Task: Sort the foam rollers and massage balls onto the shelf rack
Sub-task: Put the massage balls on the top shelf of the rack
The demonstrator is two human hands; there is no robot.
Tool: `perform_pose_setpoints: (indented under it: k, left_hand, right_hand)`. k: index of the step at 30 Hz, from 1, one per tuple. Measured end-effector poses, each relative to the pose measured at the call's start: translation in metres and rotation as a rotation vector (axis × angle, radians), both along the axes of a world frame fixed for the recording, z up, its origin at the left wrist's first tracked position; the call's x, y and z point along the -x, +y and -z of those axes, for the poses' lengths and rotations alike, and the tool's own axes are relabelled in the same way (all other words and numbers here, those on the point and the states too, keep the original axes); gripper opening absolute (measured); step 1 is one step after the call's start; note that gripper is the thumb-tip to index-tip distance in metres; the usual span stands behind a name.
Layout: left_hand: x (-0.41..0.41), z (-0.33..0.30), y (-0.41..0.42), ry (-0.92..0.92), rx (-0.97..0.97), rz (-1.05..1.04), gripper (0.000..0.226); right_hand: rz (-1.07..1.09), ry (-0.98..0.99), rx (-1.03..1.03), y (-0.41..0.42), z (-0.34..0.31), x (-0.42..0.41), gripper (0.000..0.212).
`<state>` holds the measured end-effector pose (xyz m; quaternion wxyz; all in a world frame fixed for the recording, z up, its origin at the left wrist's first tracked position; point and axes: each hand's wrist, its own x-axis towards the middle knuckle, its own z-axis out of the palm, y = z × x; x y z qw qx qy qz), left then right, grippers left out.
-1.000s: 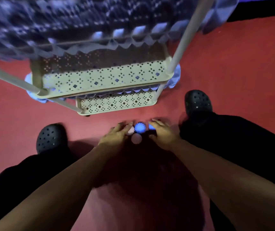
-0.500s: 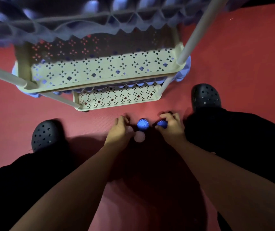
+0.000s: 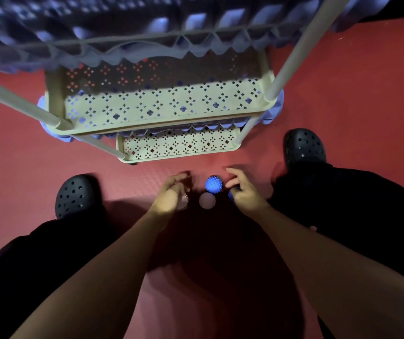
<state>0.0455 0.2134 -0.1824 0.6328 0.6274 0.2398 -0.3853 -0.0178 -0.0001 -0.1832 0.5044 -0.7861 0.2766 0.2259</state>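
On the red floor in front of the rack lie a blue spiky massage ball point(image 3: 213, 184) and a pale spiky ball point(image 3: 207, 200), touching each other. My left hand point(image 3: 170, 195) curls over a second pale spiky ball point(image 3: 184, 203) just left of them. My right hand point(image 3: 243, 189) holds a second blue spiky ball point(image 3: 231, 194) under its palm, forefinger stretched forward. The cream perforated shelf rack point(image 3: 161, 106) stands just beyond, with blue foam rollers point(image 3: 275, 111) on its middle tier and more blue rollers point(image 3: 147, 28), blurred, on the top tier.
My feet in black perforated clogs stand at the left point(image 3: 73, 194) and the right point(image 3: 303, 148) of the balls. The rack's lowest tray point(image 3: 179, 145) sits close to the hands. Slanted rack poles point(image 3: 293, 52) cross the view. Red floor point(image 3: 355, 81) spreads around.
The view has shifted slightly and the rack looks closer. My left hand has drawn back over the pale ball and my right hand has lifted its fingers while keeping the blue ball.
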Motion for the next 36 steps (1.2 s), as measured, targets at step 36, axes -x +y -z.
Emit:
perform_pose_setpoints:
  k: [36]
  left_hand:
    - [0.022, -0.041, 0.028, 0.398, 0.228, -0.039, 0.023]
  right_hand:
    - [0.272, 0.291, -0.433, 0.039, -0.053, -0.002, 0.033]
